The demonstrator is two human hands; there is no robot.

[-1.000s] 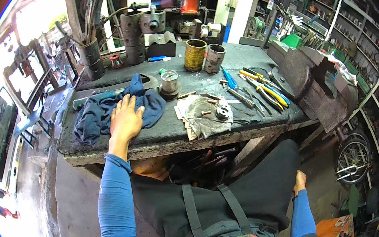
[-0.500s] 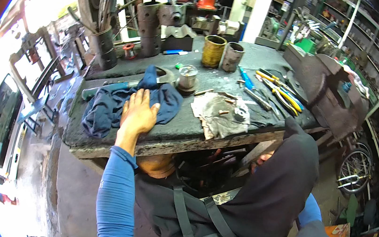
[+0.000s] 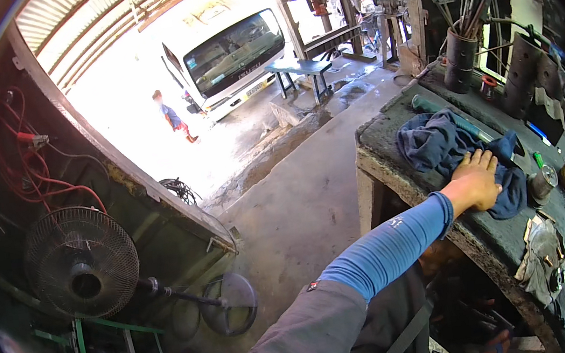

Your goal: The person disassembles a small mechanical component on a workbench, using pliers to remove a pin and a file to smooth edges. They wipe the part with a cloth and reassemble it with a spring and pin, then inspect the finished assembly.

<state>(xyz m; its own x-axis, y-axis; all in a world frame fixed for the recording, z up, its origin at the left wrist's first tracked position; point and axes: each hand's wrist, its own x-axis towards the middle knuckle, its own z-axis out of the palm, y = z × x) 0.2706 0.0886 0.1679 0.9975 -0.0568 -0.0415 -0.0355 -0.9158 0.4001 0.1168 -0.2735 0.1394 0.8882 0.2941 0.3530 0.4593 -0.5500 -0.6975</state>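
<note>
"What's worn on the left?"

"A blue forearm sleeve [image 3: 390, 248], ribbed with creases and ending in a hemmed cuff [image 3: 443, 209]; a small pale marking [image 3: 396, 222] sits on it. The fingers [image 3: 487, 158] are bare."

"Higher up?"

"A loose dark grey sleeve [image 3: 298, 333] overlaps it, with a tiny red tag [image 3: 313, 286] at its edge."

"Below?"

"Dark trousers [image 3: 385, 322], crossed by a flat strap [image 3: 405, 340]."

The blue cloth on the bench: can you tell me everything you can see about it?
The cloth is dark blue and looks like soft fabric, maybe an old garment or rag. It lies in a crumpled heap, full of folds, near the edge of the dark bench. The left hand rests on it, palm down. Its far side lies against and partly over a teal-handled tool. One end lies near a small metal cup; I can't tell if they touch.
</note>
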